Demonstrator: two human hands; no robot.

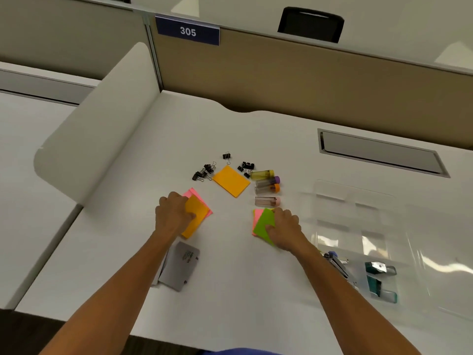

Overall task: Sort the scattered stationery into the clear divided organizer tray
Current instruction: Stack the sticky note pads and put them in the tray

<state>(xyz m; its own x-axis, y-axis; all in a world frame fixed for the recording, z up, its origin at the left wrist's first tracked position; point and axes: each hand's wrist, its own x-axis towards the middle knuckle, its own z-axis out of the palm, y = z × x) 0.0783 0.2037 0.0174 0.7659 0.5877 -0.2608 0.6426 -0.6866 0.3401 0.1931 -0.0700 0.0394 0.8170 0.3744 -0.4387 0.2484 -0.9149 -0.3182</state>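
My left hand (173, 213) grips an orange sticky-note pad (195, 219) that lies over a pink pad (192, 193). My right hand (285, 228) grips a green sticky-note pad (265, 224) lying over a pink pad (256, 216). Another orange pad (231, 181) lies alone further back. Several black binder clips (204, 171) are scattered behind it. Several small capped tubes (266, 185) lie to its right. The clear divided organizer tray (358, 216) stands at the right, with a stapler (337, 263) and teal items (378, 278) in its near compartments.
A grey flat device (179, 266) lies near the front edge, under my left forearm. A white curved divider (97, 129) borders the desk on the left. A grey cable hatch (381, 152) is set in the desk at the back right.
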